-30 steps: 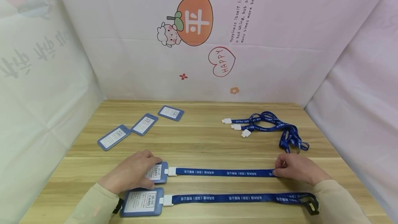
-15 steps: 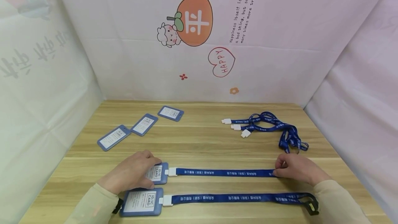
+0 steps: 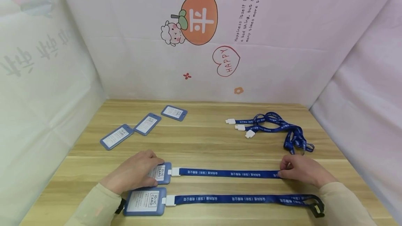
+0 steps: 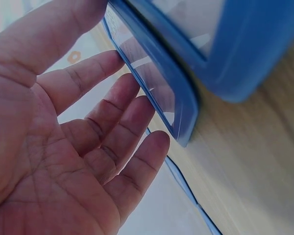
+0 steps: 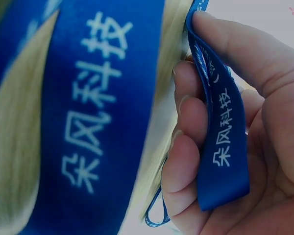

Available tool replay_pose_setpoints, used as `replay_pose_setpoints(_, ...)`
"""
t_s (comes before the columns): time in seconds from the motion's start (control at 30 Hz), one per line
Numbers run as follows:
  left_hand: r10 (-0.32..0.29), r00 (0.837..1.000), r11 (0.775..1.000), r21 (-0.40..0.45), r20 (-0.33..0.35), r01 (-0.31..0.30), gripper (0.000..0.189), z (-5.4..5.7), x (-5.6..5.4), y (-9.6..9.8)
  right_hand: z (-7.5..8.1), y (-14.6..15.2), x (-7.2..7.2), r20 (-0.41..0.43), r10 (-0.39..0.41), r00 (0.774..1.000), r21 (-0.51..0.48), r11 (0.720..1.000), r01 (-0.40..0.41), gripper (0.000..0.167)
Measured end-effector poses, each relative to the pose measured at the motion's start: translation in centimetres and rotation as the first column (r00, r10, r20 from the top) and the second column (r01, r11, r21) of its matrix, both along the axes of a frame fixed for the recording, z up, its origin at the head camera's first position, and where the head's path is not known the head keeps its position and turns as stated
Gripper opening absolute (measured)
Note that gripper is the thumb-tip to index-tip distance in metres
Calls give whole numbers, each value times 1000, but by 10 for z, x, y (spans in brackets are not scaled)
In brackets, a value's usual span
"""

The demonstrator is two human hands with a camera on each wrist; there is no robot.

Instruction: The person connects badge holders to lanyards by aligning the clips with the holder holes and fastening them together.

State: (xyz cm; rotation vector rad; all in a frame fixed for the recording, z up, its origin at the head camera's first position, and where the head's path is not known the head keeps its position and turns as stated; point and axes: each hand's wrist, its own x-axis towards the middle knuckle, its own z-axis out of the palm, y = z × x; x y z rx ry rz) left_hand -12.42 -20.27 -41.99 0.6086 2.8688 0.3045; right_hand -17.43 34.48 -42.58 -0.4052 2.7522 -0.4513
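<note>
My left hand (image 3: 135, 172) holds a blue ID card holder (image 3: 165, 175) by its long edges, thumb on the near side and fingers on the far side. In the left wrist view, fingertips (image 4: 146, 107) touch that holder's rim. A white clip (image 3: 176, 172) joins it to a dark blue lanyard (image 3: 220, 173), stretched straight to the right. At the far end my right hand (image 3: 303, 170) pinches the lanyard. Its looped end (image 5: 223, 142) lies inside the curled fingers in the right wrist view. Closer to me lies a second card holder (image 3: 145, 201) clipped to its own lanyard (image 3: 220, 199).
Three loose card holders (image 3: 147, 124) lie at the back left of the wooden table (image 3: 201, 142). Several lanyards (image 3: 276, 126) with white clips (image 3: 240, 127) are bunched at the back right. A black buckle (image 3: 318, 208) sits beside the right sleeve. White printed cloth (image 3: 141, 69) walls the table.
The whole head view has shifted slightly. Both hands keep their hold, and the card holder and lanyard stay in place on the table.
</note>
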Motion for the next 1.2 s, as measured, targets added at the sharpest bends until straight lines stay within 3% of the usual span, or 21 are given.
replay_pose_setpoints(0.43, 10, 1000, 1000, -18, 13, -10, 64, 1, -1, 2, 4, 12, 1, -33, -4, 999, 30, 1000, 5, 20)
replay_pose_setpoints(1.2, -8, 1000, 1000, -30, 4, 8, 62, -2, 1, 2, 23, -2, -2, -73, -22, 997, 69, 997, 27, 18)
